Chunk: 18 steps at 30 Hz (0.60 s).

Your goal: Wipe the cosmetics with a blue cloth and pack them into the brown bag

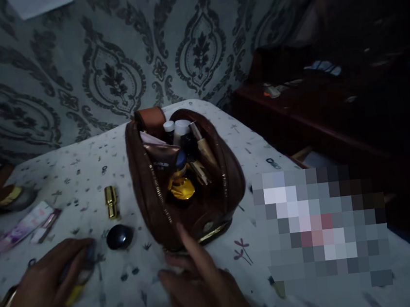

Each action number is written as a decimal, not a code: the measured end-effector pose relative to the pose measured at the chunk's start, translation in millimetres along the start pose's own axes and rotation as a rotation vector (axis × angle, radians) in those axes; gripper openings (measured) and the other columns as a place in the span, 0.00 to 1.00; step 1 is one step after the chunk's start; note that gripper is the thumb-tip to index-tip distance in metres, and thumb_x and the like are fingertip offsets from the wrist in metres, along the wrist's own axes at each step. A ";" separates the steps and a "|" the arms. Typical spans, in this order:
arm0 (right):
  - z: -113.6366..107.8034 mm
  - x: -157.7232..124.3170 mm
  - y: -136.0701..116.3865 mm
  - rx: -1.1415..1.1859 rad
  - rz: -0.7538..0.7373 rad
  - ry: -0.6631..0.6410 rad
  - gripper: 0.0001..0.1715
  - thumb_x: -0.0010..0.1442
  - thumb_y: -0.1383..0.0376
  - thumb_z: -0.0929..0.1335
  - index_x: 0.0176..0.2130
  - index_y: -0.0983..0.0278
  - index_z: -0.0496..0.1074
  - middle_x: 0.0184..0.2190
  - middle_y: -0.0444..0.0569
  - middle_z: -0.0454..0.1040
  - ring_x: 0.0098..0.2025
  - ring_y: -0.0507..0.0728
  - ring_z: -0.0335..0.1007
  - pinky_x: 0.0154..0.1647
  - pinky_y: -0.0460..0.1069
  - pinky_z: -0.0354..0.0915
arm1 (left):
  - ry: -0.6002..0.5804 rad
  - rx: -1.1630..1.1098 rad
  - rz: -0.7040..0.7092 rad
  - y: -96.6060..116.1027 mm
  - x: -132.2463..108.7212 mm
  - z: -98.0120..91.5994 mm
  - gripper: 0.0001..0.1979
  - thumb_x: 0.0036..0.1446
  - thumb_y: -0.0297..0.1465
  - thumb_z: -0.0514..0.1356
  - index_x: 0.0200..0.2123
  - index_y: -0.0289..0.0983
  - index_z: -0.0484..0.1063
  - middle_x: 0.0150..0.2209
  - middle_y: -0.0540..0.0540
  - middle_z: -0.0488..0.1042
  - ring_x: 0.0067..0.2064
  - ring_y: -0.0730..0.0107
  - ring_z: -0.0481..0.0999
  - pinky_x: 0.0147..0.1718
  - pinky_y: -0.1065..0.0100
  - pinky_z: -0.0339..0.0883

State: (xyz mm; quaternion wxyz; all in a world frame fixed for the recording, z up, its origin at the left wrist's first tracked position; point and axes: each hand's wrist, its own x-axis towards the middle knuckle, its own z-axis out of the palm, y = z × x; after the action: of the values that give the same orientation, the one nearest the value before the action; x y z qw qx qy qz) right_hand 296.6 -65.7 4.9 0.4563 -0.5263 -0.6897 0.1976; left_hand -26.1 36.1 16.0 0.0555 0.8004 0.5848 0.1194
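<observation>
A brown zippered makeup bag (235, 179) stands gaping on the table. Inside it are a dark tube (163, 155), white-capped bottles (181, 127), a gold stick-shaped container (208, 153) and a shiny yellow item (182, 188). My right hand (212, 289) is at the bag's front left corner, the index finger over the rim and other fingers below the edge. To the left, my left hand (46, 282) is curled round a small blurred thing, bluish with some yellow near it; its kind is hidden. A gold lipstick-like tube (111, 202) and a round dark lid (119, 236) lie between hand and bag.
A pink and white tube (25, 226) and a jar (14, 198) are at the far left of the patterned white tablecloth (147, 296). A pixelated patch covers the table's right side. Patterned wallpaper (156, 41) rises behind, with dark reddish furniture (295, 109) to the right.
</observation>
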 end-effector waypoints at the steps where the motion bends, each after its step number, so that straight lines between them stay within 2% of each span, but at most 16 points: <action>1: 1.5 -1.4 0.7 -0.010 -0.055 0.019 0.37 0.61 0.73 0.67 0.65 0.50 0.63 0.65 0.55 0.66 0.45 0.62 0.82 0.37 0.53 0.82 | 0.007 -0.012 -0.017 13.4 1.3 -3.8 0.14 0.62 0.45 0.50 0.40 0.56 0.76 0.39 0.60 0.83 0.37 0.59 0.83 0.36 0.60 0.78; 3: 3.2 -4.3 2.9 -0.027 -0.135 0.055 0.35 0.60 0.76 0.65 0.62 0.52 0.66 0.72 0.55 0.53 0.52 0.64 0.79 0.45 0.55 0.80 | 0.005 -0.013 -0.009 33.1 3.3 -8.4 0.16 0.62 0.46 0.51 0.40 0.50 0.77 0.39 0.52 0.83 0.38 0.58 0.83 0.37 0.61 0.77; 4: 3.1 -5.6 3.8 -0.037 -0.173 0.071 0.34 0.60 0.76 0.65 0.62 0.53 0.67 0.72 0.55 0.51 0.52 0.63 0.78 0.46 0.55 0.80 | 0.019 -0.003 -0.019 38.8 3.7 -9.3 0.18 0.62 0.46 0.50 0.41 0.48 0.77 0.39 0.50 0.83 0.38 0.59 0.83 0.37 0.61 0.77; 8: -1.4 -5.0 -2.9 -0.058 -0.326 0.039 0.34 0.59 0.77 0.67 0.61 0.56 0.69 0.67 0.58 0.63 0.51 0.61 0.79 0.49 0.54 0.78 | 0.106 0.015 -0.041 42.9 2.3 -8.2 0.20 0.65 0.44 0.48 0.42 0.43 0.76 0.42 0.46 0.82 0.41 0.60 0.81 0.39 0.63 0.74; 11: 4.9 6.7 -18.0 -0.051 -0.381 -0.121 0.30 0.61 0.76 0.65 0.60 0.59 0.69 0.61 0.58 0.70 0.53 0.60 0.77 0.50 0.53 0.77 | 0.183 0.070 -0.051 42.2 1.3 -10.3 0.20 0.67 0.42 0.46 0.42 0.41 0.75 0.42 0.44 0.80 0.44 0.59 0.80 0.41 0.62 0.72; 13: 20.3 20.1 -25.6 -0.023 -0.289 -0.256 0.28 0.63 0.73 0.64 0.61 0.61 0.66 0.62 0.60 0.67 0.57 0.61 0.74 0.54 0.56 0.76 | 0.227 0.134 -0.052 45.9 1.0 -14.3 0.19 0.68 0.41 0.46 0.43 0.40 0.75 0.41 0.43 0.79 0.44 0.58 0.78 0.42 0.61 0.71; 15: 43.6 35.8 -26.4 0.037 -0.161 -0.344 0.31 0.64 0.70 0.64 0.65 0.65 0.61 0.64 0.63 0.64 0.60 0.62 0.70 0.58 0.59 0.72 | 0.273 0.170 -0.029 54.1 0.6 -18.0 0.18 0.69 0.39 0.47 0.44 0.40 0.75 0.41 0.42 0.79 0.45 0.57 0.77 0.42 0.61 0.71; 17: 69.8 51.1 -20.7 0.096 -0.031 -0.373 0.37 0.61 0.71 0.65 0.67 0.68 0.56 0.60 0.65 0.67 0.58 0.63 0.71 0.59 0.61 0.70 | 0.316 0.128 0.038 65.7 0.4 -18.1 0.17 0.69 0.38 0.47 0.47 0.40 0.73 0.42 0.42 0.78 0.46 0.58 0.76 0.45 0.61 0.70; 18: 82.2 57.9 -16.2 0.092 0.022 -0.348 0.39 0.60 0.71 0.65 0.68 0.70 0.55 0.61 0.66 0.66 0.61 0.65 0.68 0.61 0.63 0.68 | 0.333 0.074 0.082 72.0 0.5 -15.9 0.16 0.70 0.37 0.47 0.49 0.40 0.72 0.43 0.42 0.77 0.47 0.59 0.75 0.47 0.61 0.70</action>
State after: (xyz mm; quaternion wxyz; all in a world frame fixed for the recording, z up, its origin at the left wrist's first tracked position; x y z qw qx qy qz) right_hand 217.2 -2.1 -0.1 0.3517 -0.4702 -0.7426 0.3221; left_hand 36.4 13.4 47.9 -0.0767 0.7944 0.5566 0.2309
